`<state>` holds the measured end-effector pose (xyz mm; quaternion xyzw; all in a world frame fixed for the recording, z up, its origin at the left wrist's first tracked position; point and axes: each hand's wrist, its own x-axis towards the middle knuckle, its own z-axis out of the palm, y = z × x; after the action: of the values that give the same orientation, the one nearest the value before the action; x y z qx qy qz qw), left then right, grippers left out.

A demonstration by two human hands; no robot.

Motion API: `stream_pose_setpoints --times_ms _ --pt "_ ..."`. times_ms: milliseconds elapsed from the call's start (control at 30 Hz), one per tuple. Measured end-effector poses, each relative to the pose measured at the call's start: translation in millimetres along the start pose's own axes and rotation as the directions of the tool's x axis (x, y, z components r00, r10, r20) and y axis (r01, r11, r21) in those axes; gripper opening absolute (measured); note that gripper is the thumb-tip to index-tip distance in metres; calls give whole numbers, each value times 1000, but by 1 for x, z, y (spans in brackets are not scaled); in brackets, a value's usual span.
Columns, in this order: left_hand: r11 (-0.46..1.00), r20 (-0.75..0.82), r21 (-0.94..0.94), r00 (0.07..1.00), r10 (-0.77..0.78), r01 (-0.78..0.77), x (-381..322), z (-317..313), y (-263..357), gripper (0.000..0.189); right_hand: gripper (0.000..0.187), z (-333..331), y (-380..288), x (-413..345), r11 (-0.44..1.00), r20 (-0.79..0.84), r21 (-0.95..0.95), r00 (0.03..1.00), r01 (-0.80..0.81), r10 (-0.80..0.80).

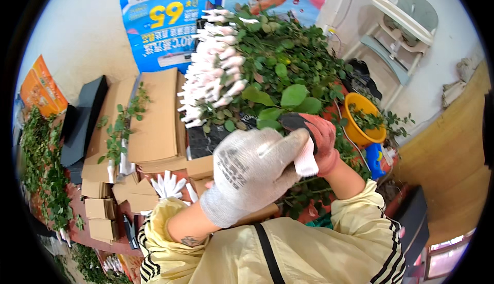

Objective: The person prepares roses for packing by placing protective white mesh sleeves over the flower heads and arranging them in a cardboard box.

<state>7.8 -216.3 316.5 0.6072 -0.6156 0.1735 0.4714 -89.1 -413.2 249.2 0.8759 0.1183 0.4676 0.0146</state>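
Observation:
My left hand [251, 168], in a pale grey knit glove, pinches a white sleeve [307, 160], whose open end points down toward me. Close against it, my right hand [318, 137] in a red and black glove curls around a leafy stem; its grip is partly hidden by the left hand. Large green leaves [294, 95] of this stem spread just beyond both hands. Farther off lies a thick pile of leafy cut stems [293, 48], probably roses. Their white-wrapped heads [216, 64] are stacked along the left side of the pile.
Flat cardboard sheets [154, 118] are stacked left of the pile, with a leafy stem [119, 129] lying beside them. Small cardboard pieces [100, 220] and white sleeves [170, 184] lie nearer me. At right are a yellow basin [357, 129] holding leafy cuttings and a high chair [409, 25].

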Motion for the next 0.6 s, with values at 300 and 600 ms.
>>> stream_pose_setpoints --times_ms 300,600 --pt "998 -58 17 996 63 -62 3 7 5 37 62 -5 3 -8 998 8 -54 1000 -22 23" --pt "997 -55 -16 996 75 -76 -5 -2 1 36 64 -2 -2 1 1000 23 3 1000 8 -8"
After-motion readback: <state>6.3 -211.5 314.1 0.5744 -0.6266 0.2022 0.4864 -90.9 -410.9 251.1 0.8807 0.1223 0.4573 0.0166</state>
